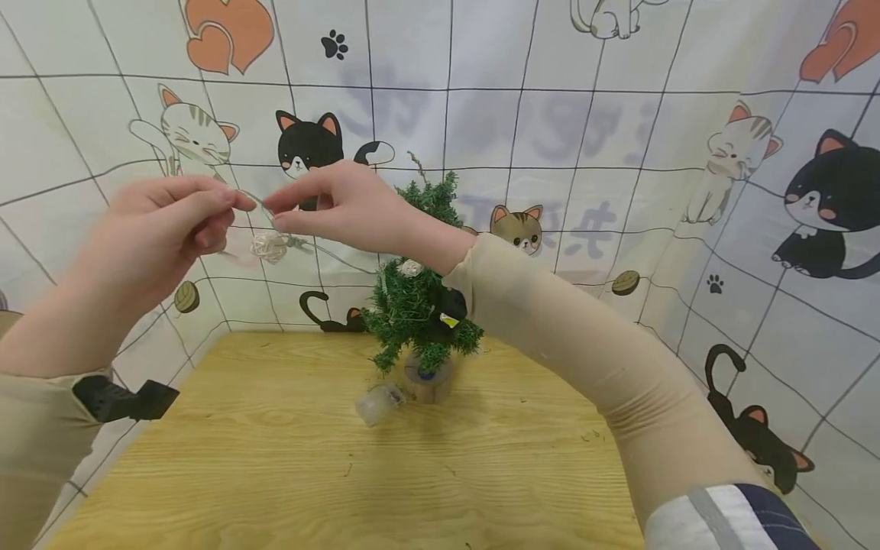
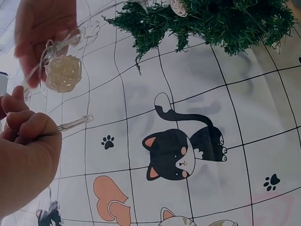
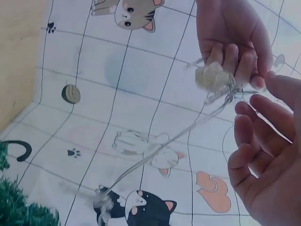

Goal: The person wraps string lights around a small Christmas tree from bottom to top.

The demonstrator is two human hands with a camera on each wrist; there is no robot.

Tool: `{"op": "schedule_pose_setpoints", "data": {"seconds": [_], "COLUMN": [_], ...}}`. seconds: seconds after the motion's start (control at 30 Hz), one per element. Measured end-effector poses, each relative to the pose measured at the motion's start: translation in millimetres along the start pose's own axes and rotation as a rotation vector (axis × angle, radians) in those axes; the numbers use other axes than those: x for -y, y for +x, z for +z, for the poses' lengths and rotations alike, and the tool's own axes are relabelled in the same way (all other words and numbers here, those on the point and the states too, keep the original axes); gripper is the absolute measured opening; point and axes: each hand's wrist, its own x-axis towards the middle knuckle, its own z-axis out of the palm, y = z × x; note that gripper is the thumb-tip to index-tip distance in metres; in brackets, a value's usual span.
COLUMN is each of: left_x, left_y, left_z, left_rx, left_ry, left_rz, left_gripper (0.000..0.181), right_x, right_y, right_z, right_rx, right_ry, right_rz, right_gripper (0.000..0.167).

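One curled left hand (image 1: 168, 221) pinches the wire (image 2: 74, 125); whether the right hand (image 1: 344, 210) grips it too, I cannot tell. The wire carries a white ball (image 1: 270, 247) and runs to the tree (image 1: 406, 305). Untangling seems underway; next calls for gentle loosening.

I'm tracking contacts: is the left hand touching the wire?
Touching: the left wrist view shows the wire poking out of the left hand's curled fingers.
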Motion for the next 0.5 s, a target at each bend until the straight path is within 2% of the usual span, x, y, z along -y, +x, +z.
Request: {"op": "schedule_pose_setpoints", "data": {"seconds": [0.2, 0.3, 0.37, 0.4, 0.43, 0.47, 0.5], "left_x": [-2.1, -5.7, -7.0, -6.4, -4.9, -2.2, 1.5], "left_y": [-0.1, 0.9, 0.8, 0.8, 0.9, 1.3, 2.7], "left_z": [9.5, 18.1, 25.9, 30.6, 35.4, 40.2, 46.0], "left_rx": [-0.021, -0.064, -0.109, -0.137, -0.174, -0.221, -0.279], "left_ry": [0.154, 0.342, 0.486, 0.558, 0.633, 0.684, 0.721], "left_rz": [-0.036, -0.047, -0.023, 0.026, 0.111, 0.233, 0.393], "left_gripper": [0.020, 0.026, 0.027, 0.027, 0.027, 0.029, 0.028], "right_x": [4.9, 4.5, 4.6, 4.8, 4.9, 4.9, 4.6], "right_y": [10.2, 10.8, 10.4, 10.2, 10.2, 10.0, 10.1], "right_z": [0.9, -3.6, -7.9, -10.1, -12.5, -14.8, -17.1], "right_rx": [-0.007, -0.019, -0.030, -0.038, -0.047, -0.055, -0.061], "right_ry": [0.046, 0.068, 0.097, 0.118, 0.136, 0.146, 0.162], "right_rz": [0.050, 0.083, 0.126, 0.147, 0.167, 0.183, 0.199], "right_gripper": [0.013, 0.010, 0.010, 0.011, 0.011, 0.012, 0.012]}}
